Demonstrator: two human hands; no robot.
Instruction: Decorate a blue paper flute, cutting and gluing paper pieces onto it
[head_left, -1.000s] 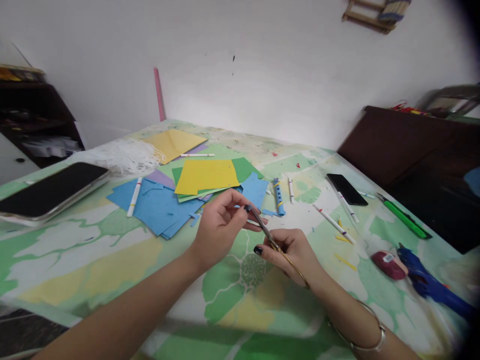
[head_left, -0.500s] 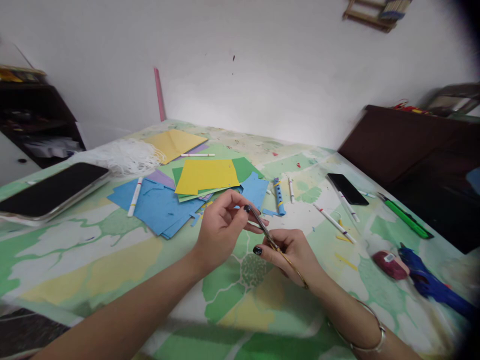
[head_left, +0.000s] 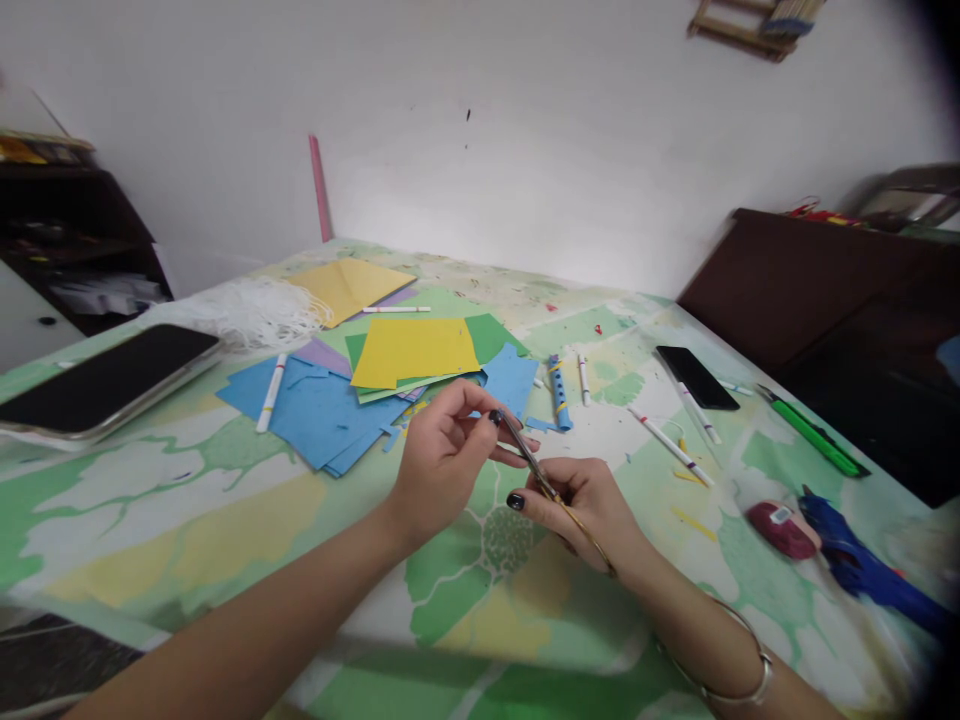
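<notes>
My right hand (head_left: 581, 505) is wrapped round the gold handles of a pair of scissors (head_left: 559, 500), whose blades point up and left. My left hand (head_left: 450, 460) is pinched at the blade tips, thumb against fingers; whatever it holds there is too small to make out. Both hands are above the floral tablecloth (head_left: 487, 620). Beyond them are blue sheets (head_left: 337, 415), a yellow sheet (head_left: 416, 350) over green ones, and a small blue paper roll (head_left: 559, 395) with yellow bands.
A large phone (head_left: 112, 380) and white strings (head_left: 255, 312) are at left. Markers, a black phone (head_left: 696, 378), a green cutter (head_left: 814, 435), a dark red object (head_left: 781, 528) and a blue glue gun (head_left: 862, 565) are at right. A wall stands behind.
</notes>
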